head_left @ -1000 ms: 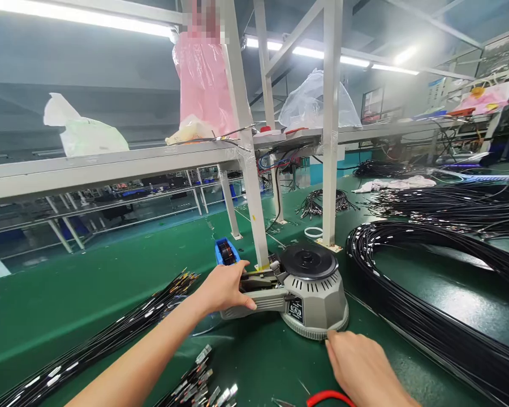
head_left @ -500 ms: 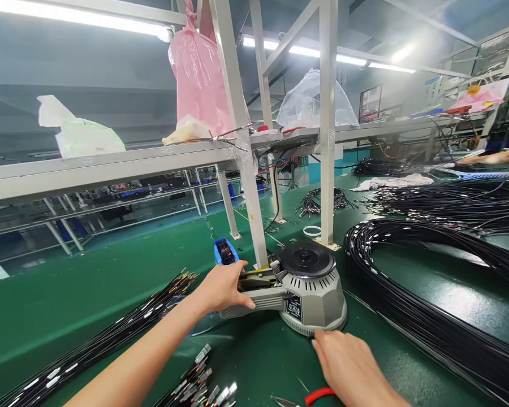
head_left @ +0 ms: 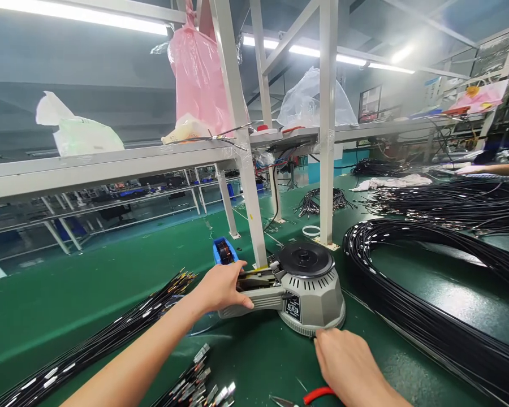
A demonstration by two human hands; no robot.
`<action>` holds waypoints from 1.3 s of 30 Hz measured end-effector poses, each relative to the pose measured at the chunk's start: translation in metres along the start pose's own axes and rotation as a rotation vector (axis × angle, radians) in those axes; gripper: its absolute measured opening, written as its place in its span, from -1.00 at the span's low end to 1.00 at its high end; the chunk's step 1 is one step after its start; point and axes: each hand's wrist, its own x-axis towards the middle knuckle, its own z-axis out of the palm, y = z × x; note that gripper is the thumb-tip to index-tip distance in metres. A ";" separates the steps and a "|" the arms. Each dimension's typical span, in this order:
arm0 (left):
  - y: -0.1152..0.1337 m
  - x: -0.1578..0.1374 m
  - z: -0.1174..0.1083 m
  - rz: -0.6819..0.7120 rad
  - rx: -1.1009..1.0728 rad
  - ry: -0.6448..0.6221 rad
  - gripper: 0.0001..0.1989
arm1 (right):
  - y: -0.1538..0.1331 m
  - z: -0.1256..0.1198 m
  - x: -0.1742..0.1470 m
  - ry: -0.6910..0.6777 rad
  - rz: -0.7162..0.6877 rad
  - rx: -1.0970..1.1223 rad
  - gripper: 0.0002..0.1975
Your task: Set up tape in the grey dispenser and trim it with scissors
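Note:
A grey tape dispenser machine [head_left: 306,297] with a black round top sits on the green table [head_left: 110,282]. My left hand [head_left: 220,287] grips its front feed end, fingers wrapped over the outlet. My right hand [head_left: 348,364] rests against the lower rim of its round base, fingers curled and holding nothing that I can see. A blue tape holder [head_left: 223,251] stands just behind my left hand.
Bundles of black wires with metal ends [head_left: 102,339] lie at left and front. A big coil of black cables [head_left: 428,282] fills the right. Red-handled cutters [head_left: 318,394] lie by my right wrist. White frame posts [head_left: 246,169] rise behind the machine. Another person's arm [head_left: 492,168] shows far right.
My right hand has slid left and forward along the machine's base until it touches the rim. My left hand has kept its grip.

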 end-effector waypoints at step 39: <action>0.001 0.000 0.000 -0.011 -0.032 -0.003 -0.15 | -0.016 0.009 0.004 0.033 -0.031 0.012 -0.68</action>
